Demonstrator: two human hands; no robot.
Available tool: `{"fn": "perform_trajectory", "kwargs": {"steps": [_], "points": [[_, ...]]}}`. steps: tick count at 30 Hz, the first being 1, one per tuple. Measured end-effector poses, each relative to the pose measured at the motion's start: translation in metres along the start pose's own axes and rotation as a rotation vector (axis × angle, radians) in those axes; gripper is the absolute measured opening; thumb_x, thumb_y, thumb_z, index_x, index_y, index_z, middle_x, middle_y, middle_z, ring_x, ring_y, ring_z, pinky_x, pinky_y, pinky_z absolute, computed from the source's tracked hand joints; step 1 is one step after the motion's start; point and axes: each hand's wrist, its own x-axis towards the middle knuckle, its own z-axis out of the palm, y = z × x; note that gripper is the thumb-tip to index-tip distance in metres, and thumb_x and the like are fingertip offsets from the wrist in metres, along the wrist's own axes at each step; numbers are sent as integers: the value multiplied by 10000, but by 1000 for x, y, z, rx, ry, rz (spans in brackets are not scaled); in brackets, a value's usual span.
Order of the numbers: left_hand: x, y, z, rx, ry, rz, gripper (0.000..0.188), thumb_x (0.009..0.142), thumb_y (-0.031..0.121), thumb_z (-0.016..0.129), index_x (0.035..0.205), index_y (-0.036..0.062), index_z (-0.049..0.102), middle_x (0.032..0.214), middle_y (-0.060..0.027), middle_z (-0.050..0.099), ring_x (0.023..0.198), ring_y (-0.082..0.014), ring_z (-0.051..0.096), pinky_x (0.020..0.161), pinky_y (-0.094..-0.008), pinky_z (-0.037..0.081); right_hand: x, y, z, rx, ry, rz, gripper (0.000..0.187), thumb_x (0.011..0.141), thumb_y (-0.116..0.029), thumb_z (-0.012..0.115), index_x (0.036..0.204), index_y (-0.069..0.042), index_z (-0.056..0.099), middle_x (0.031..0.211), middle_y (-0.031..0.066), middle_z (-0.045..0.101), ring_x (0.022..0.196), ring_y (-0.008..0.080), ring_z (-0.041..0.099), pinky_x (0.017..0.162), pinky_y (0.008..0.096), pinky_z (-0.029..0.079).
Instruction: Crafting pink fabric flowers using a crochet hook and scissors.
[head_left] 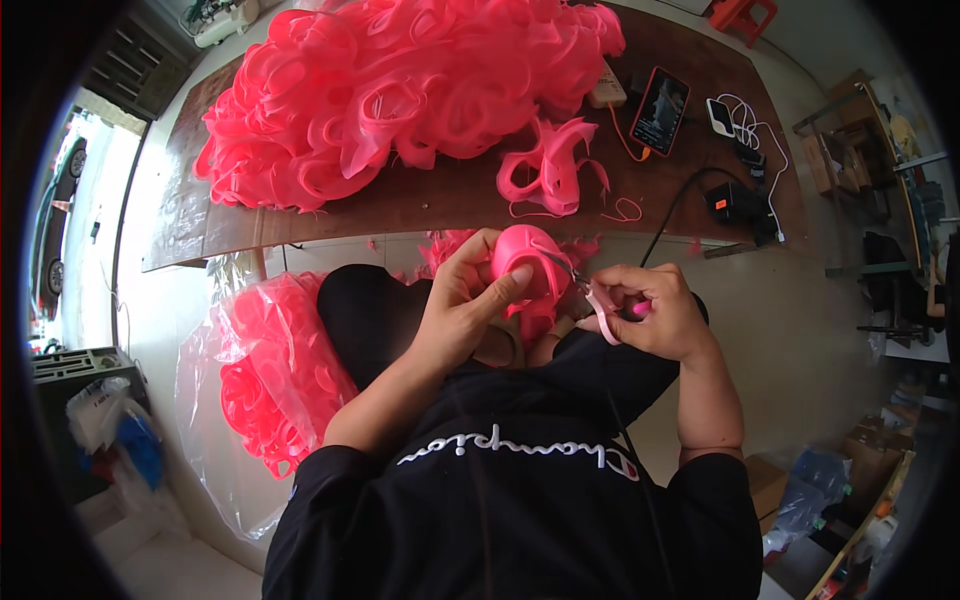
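Observation:
My left hand is closed on a bright pink, rounded, flexible moulded piece, its thumb pressed on the front and its fingers behind. The piece hangs over my lap, just short of the table edge. In my right hand are small scissors with pale pink handles; my fingers are in and around the loops. The blades point left and reach the piece's right side; whether they are open or shut is too small to tell. Pink strips dangle below the piece.
A big heap of similar pink pieces covers the brown table. One loose cut piece lies near its edge. A phone, white cables and a black adapter sit right. A clear bag of pink pieces stands left.

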Motion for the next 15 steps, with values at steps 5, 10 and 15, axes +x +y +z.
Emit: {"fn": "perform_trajectory", "kwargs": {"steps": [5, 10, 15], "points": [[0, 4, 0, 20, -37, -23, 248, 955, 126, 623, 1156, 9, 536, 1059, -53, 646, 989, -98, 607, 886, -262, 481, -1, -3, -8, -18, -55, 73, 326, 683, 13, 699, 1005, 41, 668, 809, 143, 712, 781, 206, 734, 703, 291, 580], [0, 4, -2, 89, -119, -32, 276, 947, 145, 637, 1168, 11, 542, 1056, -46, 641, 982, -96, 602, 879, -262, 479, -2, 0, -9, -24, -71, 86, 340, 675, 5, 700, 1013, 34, 670, 770, 124, 706, 769, 184, 729, 694, 294, 580], [-1, 6, -3, 37, -99, -52, 266, 951, 159, 633, 1158, 12, 555, 1058, -36, 637, 986, -91, 591, 878, -259, 473, -4, 0, -17, 17, -130, 138, 359, 674, -18, 712, 1027, 31, 669, 725, 88, 680, 709, 135, 698, 684, 280, 572]]}}
